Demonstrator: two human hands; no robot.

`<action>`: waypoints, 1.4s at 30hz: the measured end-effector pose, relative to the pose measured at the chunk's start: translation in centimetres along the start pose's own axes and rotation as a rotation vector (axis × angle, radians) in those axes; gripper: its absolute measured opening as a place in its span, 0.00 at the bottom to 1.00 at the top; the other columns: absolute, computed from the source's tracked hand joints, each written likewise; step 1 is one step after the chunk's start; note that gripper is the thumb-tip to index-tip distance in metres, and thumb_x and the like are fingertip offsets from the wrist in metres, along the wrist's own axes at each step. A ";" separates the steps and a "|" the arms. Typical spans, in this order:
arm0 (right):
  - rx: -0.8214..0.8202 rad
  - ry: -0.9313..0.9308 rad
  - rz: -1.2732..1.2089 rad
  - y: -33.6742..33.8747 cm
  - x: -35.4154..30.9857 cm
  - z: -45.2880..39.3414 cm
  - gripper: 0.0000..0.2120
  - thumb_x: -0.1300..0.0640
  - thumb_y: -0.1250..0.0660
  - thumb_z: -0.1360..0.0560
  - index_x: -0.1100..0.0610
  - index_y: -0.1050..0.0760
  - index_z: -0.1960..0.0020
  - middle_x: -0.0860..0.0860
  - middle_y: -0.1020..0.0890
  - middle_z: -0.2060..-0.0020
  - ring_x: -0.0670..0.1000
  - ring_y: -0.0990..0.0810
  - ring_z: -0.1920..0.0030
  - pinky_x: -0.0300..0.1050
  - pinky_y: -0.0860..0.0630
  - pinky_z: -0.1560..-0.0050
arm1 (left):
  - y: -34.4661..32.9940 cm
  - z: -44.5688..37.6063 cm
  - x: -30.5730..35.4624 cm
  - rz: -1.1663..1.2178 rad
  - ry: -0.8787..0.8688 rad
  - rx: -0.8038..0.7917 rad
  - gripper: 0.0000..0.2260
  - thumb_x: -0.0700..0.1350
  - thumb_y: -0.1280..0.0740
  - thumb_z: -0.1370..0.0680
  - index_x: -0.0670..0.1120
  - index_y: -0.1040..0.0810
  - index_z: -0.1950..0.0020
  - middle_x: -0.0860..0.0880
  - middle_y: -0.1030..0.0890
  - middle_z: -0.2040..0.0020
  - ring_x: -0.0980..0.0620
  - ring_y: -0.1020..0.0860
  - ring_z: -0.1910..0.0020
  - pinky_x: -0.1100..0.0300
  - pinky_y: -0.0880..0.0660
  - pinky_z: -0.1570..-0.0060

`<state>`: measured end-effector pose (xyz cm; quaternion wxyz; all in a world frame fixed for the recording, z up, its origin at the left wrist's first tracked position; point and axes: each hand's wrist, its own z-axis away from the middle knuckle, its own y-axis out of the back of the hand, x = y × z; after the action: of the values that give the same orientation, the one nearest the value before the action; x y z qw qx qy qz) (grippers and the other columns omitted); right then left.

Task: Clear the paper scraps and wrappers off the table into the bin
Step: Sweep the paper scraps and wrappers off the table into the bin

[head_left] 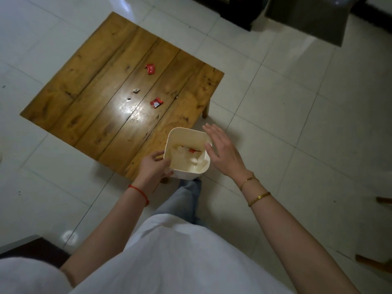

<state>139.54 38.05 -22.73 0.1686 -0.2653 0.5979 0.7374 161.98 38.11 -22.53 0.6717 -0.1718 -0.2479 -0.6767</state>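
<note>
Wooden table: red wrappers; left hand grips cream bin; right hand released.

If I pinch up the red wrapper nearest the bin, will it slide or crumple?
The near red wrapper looks thin and crinkled, so probably light and floppy, crumpling when pinched. The table looks glossy, so it may skid if pushed.

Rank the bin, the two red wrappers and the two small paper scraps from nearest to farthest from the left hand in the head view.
1. bin, gripped at its near-left corner by the left hand.
2. near red wrapper, mid-table.
3. two small paper scraps, just left of that wrapper; too close to rank against it.
4. far red wrapper, farthest up the table.
</note>
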 end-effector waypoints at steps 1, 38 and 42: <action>-0.018 0.017 0.004 0.5 0.4 -1.2 0.24 0.53 0.43 0.17 0.56 0.39 0.22 0.52 0.35 0.23 0.51 0.43 0.21 0.45 0.46 0.22 | -0.4 -0.6 0.7 0.007 0.002 0.004 0.21 0.36 0.32 0.25 0.46 0.27 0.33 0.43 0.22 0.41 0.43 0.18 0.48 0.56 0.17 0.61; -0.727 0.842 0.300 -1.6 8.8 -39.2 0.25 0.47 0.45 0.17 0.53 0.42 0.21 0.51 0.40 0.21 0.52 0.46 0.20 0.49 0.51 0.22 | -19.1 -12.4 5.0 0.880 0.280 0.637 0.20 0.32 0.35 0.27 0.44 0.24 0.35 0.48 0.20 0.49 0.54 0.21 0.56 0.62 0.20 0.70; -0.728 0.904 0.339 -6.2 9.3 -41.0 0.26 0.48 0.45 0.17 0.53 0.43 0.21 0.53 0.39 0.21 0.55 0.46 0.20 0.51 0.51 0.21 | -20.4 -15.2 2.2 0.864 0.290 0.650 0.19 0.33 0.34 0.27 0.47 0.22 0.39 0.49 0.19 0.48 0.54 0.20 0.54 0.57 0.19 0.63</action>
<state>143.38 -0.99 -39.07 -0.3238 -0.4941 0.3534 0.7254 143.09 27.23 -35.87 0.9335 0.0529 -0.2558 -0.2455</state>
